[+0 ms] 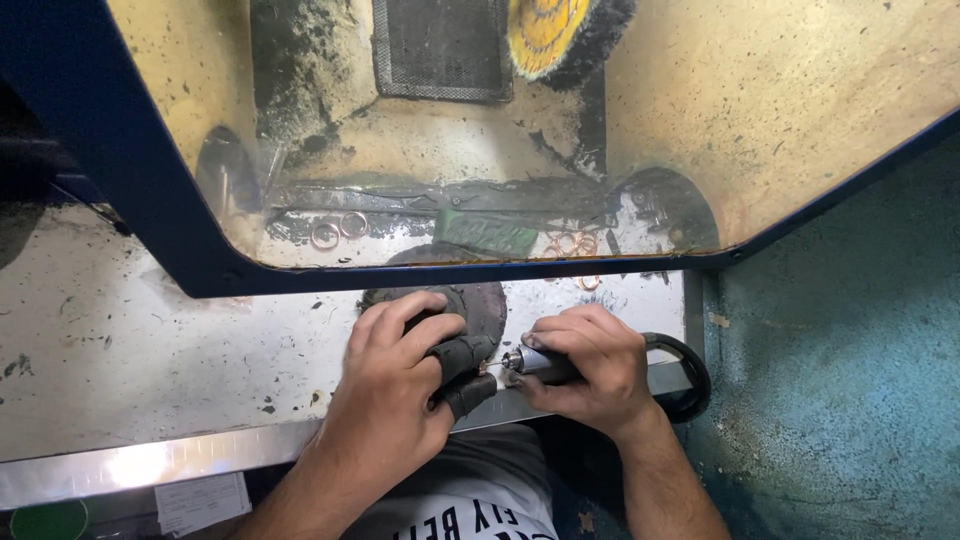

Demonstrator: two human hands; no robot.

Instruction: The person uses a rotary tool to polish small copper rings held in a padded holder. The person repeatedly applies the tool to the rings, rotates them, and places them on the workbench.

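Evidently for steadiness, both hands rest at the worktop's (120, 350) front edge: the left hand (395, 385), two fingers in black guards, pinches a tiny workpiece (489, 369) too small to identify, while the right hand (590, 365) clamps a rotary handpiece (535, 364), tip touching it.

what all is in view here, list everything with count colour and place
rotary handpiece: one, silver and black, in the right hand, tip toward the left fingers
hose: one, black, looping behind the right hand
round pad: one, dark, under the left hand
rings: several, coppery, on the bench behind the shield
shield frame: one, blue, around a dusty clear pane
brush wheel: one, yellow centre with black bristles, top middle
vent grille: one, dark, top centre
bench: one, pale and speckled
left hand: one, two fingertips in black covers, pinching something too small to tell
right hand: one, gripping the handpiece
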